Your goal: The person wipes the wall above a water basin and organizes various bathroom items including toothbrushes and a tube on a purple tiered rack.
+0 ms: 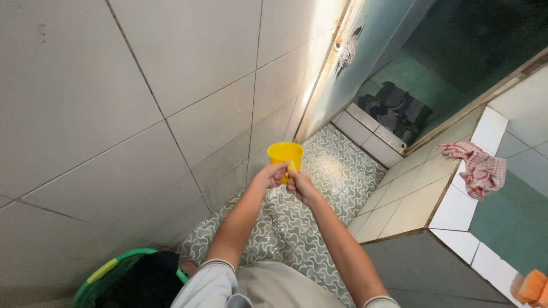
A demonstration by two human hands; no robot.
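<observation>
Gripping a bright yellow plastic cup (285, 157), upright, both hands (287, 178).

Light was soft and even over most of the view, moderately bright. The strongest light fell as a warm streak down the wall (319, 63) beside the door (365, 51), washing out the tiles there. A pale glare patch shone on the wet patterned floor (331, 168). Beyond the door the room was dim and murky. The yellow cup (285, 157) was sharp and vivid. Straight tile lines bowed towards the edges, a wide-angle distortion. The basket (108, 274) interior was nearly black, and the orange brush (534, 288) at the corner looked soft.
</observation>
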